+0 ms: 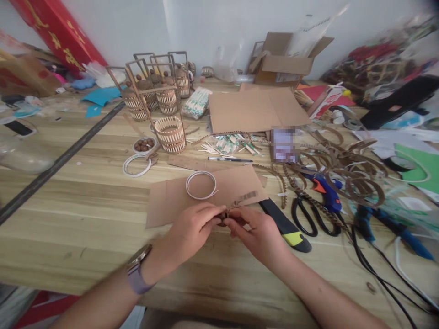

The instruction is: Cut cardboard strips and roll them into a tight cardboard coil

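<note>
My left hand (199,223) and my right hand (255,228) meet over the front edge of a flat cardboard sheet (164,201). Both are closed, fingertips pinching a small dark-brown coil of corrugated cardboard strip (224,218) between them. Much of the coil is hidden by the fingers, and a loose strip end seems to reach up and right from it. Just beyond the hands, a white ring of tape (188,186) lies on the sheet. Right of my right hand rests a black knife or saw with a yellow-green band (291,238).
Black-handled scissors (298,219), a blue glue gun (329,194) and curled cardboard strips (363,183) crowd the right. Behind stand small slatted baskets (170,135), a bowl of brown balls (144,145) and a pen (229,159). A dark bar (68,151) crosses the left; cables (370,260) trail right.
</note>
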`<action>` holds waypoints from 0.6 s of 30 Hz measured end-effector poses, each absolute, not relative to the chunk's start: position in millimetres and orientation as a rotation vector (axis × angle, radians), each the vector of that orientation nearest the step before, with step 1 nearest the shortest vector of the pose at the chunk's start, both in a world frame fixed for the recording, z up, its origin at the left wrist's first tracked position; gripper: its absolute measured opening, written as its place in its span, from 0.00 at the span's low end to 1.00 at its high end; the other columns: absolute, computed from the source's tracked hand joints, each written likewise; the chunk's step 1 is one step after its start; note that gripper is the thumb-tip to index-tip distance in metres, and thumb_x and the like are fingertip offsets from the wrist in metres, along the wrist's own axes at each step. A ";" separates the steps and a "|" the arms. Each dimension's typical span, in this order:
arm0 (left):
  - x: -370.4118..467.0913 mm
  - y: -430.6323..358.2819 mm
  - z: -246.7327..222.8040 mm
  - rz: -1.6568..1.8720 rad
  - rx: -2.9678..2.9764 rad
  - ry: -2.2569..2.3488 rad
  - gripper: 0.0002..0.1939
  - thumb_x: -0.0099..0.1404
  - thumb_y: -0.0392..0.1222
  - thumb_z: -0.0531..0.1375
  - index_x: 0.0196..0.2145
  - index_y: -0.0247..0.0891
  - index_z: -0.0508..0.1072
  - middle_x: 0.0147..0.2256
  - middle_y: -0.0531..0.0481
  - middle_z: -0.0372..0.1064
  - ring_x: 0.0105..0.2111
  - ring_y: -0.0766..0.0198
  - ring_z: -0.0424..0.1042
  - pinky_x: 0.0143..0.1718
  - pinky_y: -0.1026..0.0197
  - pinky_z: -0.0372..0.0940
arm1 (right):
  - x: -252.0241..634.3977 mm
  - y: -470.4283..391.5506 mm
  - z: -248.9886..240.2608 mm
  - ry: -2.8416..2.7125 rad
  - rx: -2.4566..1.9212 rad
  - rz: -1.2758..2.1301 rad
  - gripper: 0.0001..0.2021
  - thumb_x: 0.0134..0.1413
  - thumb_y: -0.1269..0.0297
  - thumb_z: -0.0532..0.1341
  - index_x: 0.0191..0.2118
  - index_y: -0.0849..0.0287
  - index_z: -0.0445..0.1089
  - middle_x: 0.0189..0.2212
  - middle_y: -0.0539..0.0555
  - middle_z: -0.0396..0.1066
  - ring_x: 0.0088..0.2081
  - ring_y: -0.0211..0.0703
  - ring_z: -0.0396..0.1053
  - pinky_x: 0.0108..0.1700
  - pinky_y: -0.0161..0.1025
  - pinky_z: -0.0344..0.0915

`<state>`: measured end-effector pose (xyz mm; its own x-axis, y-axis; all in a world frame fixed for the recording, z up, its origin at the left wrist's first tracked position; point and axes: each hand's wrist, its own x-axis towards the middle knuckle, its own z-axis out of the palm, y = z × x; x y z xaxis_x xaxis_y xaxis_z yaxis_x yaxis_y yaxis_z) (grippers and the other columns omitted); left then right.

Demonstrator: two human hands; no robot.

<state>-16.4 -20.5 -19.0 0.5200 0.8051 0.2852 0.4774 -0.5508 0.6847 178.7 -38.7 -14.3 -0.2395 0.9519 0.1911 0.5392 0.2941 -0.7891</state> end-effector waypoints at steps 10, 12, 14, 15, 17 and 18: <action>-6.4 -32.4 -26.6 0.920 2.543 1.165 0.21 0.71 0.35 0.56 0.60 0.38 0.61 0.52 0.38 0.71 0.53 0.51 0.73 0.52 0.48 0.72 | 164.8 -40.8 -11.9 -1.407 -1.423 1.099 0.18 0.54 0.48 0.62 0.24 0.56 0.66 0.14 0.46 0.64 0.16 0.35 0.62 0.18 0.31 0.59; -6.4 -31.4 -24.9 0.942 2.513 1.152 0.19 0.71 0.36 0.56 0.58 0.39 0.64 0.50 0.39 0.72 0.51 0.52 0.74 0.51 0.49 0.72 | 164.3 -41.6 -12.3 -1.419 -1.414 1.092 0.19 0.54 0.47 0.62 0.24 0.56 0.65 0.14 0.46 0.63 0.16 0.34 0.61 0.18 0.31 0.58; -7.5 -29.6 -22.2 0.965 2.440 1.132 0.16 0.69 0.36 0.57 0.54 0.38 0.67 0.49 0.40 0.73 0.49 0.53 0.74 0.51 0.51 0.72 | 165.9 -41.9 -12.6 -1.454 -1.398 1.074 0.18 0.55 0.47 0.62 0.25 0.57 0.67 0.15 0.47 0.65 0.17 0.35 0.61 0.18 0.31 0.58; -8.6 -28.3 -20.6 0.976 2.391 1.123 0.15 0.68 0.36 0.58 0.53 0.38 0.69 0.48 0.40 0.73 0.49 0.54 0.74 0.50 0.52 0.72 | 167.4 -41.8 -12.9 -1.487 -1.386 1.056 0.18 0.56 0.47 0.62 0.26 0.57 0.68 0.16 0.47 0.66 0.18 0.35 0.62 0.19 0.32 0.59; -12.0 -24.5 -16.7 0.985 2.283 1.112 0.14 0.66 0.36 0.60 0.50 0.37 0.71 0.47 0.40 0.73 0.47 0.55 0.74 0.49 0.54 0.72 | 171.5 -41.1 -15.1 -1.587 -1.347 1.018 0.16 0.57 0.49 0.62 0.29 0.57 0.71 0.19 0.49 0.69 0.21 0.36 0.65 0.23 0.32 0.62; -14.3 -22.0 -14.4 0.986 2.221 1.114 0.14 0.65 0.37 0.61 0.49 0.36 0.72 0.47 0.40 0.72 0.46 0.55 0.74 0.47 0.55 0.73 | 173.8 -40.3 -16.9 -1.644 -1.316 0.994 0.14 0.58 0.51 0.62 0.32 0.57 0.73 0.21 0.50 0.71 0.23 0.37 0.67 0.25 0.33 0.64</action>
<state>-14.3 -22.0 -14.4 0.4139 0.8216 0.3919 0.4887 -0.5638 0.6658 173.8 -40.3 -16.9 -0.1489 0.9832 0.1055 0.3632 0.1535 -0.9190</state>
